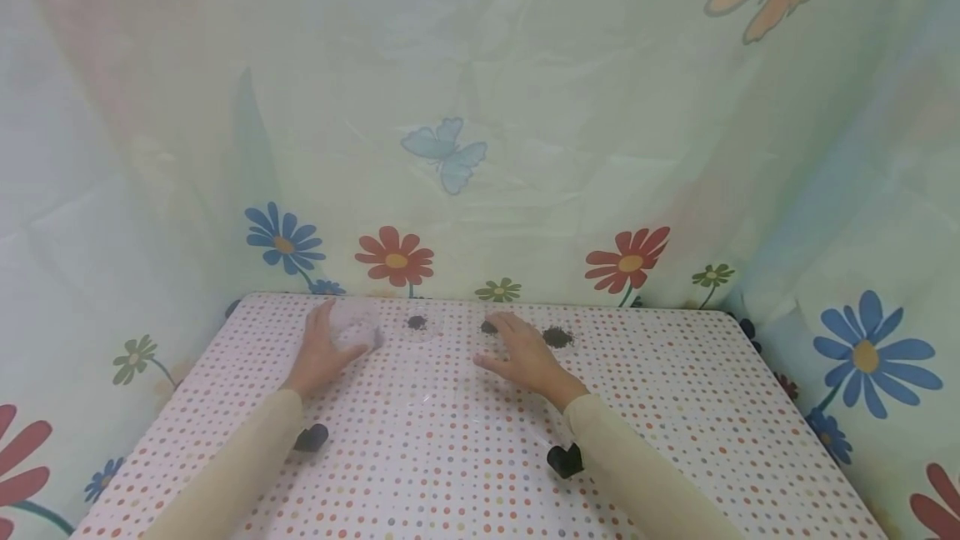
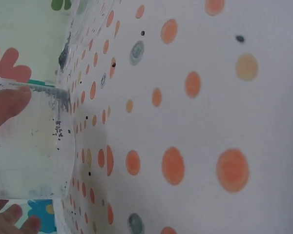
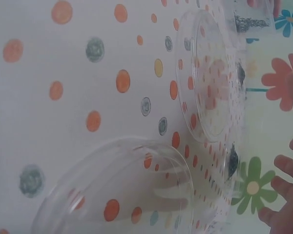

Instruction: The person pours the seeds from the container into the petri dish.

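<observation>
My left hand [image 1: 322,354] grips a clear plastic container [image 2: 34,146] at the far left of the table, thumb on one side and fingers on the other. Dark specks cling inside its wall. My right hand [image 1: 527,357] is over the far middle with fingers spread and loosely bent, holding nothing. Beside it lies a dark heap of small grains [image 1: 557,337]; a smaller dark heap [image 1: 489,327] shows by its fingertips. Another small heap [image 1: 417,322] lies between the hands. In the right wrist view, two clear round lids or dishes, one farther [image 3: 205,73] and one nearer [image 3: 122,195], lie on the table.
The table cover [image 1: 450,507] is white with coloured dots. A flowered curtain [image 1: 525,190] hangs close behind the table's far edge and along both sides. Black heart-shaped pieces show beside the left sleeve [image 1: 311,437] and the right sleeve [image 1: 564,461]. Stray dark grains [image 2: 240,38] dot the cover.
</observation>
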`<state>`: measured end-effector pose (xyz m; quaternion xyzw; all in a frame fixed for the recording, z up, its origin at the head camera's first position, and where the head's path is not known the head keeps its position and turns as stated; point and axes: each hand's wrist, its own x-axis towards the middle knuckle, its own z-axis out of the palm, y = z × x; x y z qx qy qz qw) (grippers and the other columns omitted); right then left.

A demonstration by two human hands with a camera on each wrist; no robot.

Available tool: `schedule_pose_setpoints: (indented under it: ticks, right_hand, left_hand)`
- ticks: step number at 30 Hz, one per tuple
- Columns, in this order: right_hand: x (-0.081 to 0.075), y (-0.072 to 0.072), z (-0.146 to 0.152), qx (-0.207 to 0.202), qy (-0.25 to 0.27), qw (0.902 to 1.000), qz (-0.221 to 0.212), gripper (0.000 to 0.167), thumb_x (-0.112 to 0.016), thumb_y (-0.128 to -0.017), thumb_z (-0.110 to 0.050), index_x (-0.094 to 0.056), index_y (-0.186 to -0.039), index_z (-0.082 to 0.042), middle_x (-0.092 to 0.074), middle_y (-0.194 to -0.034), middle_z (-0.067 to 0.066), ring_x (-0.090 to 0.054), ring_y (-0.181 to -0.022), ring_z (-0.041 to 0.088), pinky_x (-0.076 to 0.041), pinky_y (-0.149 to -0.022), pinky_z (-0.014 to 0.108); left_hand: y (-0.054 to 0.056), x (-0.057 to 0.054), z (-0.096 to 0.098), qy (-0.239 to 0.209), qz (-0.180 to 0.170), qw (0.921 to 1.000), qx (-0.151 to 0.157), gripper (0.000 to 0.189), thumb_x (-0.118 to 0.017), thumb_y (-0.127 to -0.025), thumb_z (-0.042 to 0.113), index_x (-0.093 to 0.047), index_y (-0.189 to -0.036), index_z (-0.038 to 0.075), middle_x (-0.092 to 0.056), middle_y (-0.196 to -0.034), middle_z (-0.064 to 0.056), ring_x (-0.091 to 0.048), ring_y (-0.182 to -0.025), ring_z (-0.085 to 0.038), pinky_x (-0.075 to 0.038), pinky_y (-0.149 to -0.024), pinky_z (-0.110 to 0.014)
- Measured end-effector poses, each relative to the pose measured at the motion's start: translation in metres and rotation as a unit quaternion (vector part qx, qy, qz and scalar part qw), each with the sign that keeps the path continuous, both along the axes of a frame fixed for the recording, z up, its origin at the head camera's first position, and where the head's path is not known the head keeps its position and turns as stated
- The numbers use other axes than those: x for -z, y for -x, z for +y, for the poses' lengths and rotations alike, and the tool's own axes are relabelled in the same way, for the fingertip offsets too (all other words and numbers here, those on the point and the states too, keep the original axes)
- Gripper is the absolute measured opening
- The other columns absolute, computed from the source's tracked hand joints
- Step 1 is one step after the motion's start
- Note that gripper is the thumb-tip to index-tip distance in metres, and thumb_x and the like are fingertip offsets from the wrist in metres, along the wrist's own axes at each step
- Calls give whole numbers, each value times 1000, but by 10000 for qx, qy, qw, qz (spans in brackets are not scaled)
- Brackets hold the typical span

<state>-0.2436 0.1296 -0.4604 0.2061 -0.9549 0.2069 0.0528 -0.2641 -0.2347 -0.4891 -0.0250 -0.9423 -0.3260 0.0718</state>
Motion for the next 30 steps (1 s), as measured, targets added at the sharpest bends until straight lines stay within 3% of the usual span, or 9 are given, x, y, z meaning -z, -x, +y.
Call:
schedule_pose_setpoints:
  ticks: [7, 24, 30]
  right_hand:
    - [-1, -2, 1, -120, 1, 9999, 25, 75, -62, -88, -54, -40, -146, -11, -41, -152, 12, -35, -142, 33, -29, -116, 55]
    - [-2, -8, 1, -194, -90, 9997, 85, 73, -62, -89, -52, -40, -146, -12, -41, -151, 11, -35, -142, 33, -28, -117, 55]
    - [-4, -10, 2, -245, -68, 9996, 104, 72, -62, -89, -51, -40, -146, -14, -42, -151, 10, -36, -142, 32, -28, -116, 55]
  left_hand:
    - [-3, -7, 4, 281, 345, 9990, -47, 100, -77, -78, 44, -18, -153, 15, -14, -159, -18, -21, -145, -44, -24, -112, -66]
    - [-11, -26, 20, 563, 763, 9946, 411, 89, -76, -79, 42, -29, -150, 15, -23, -158, -14, -21, -146, -40, -21, -113, -67]
    - [-15, -30, 25, 813, 963, 9873, 968, 85, -76, -79, 41, -34, -149, 18, -27, -158, -10, -27, -145, -36, -29, -112, -63]
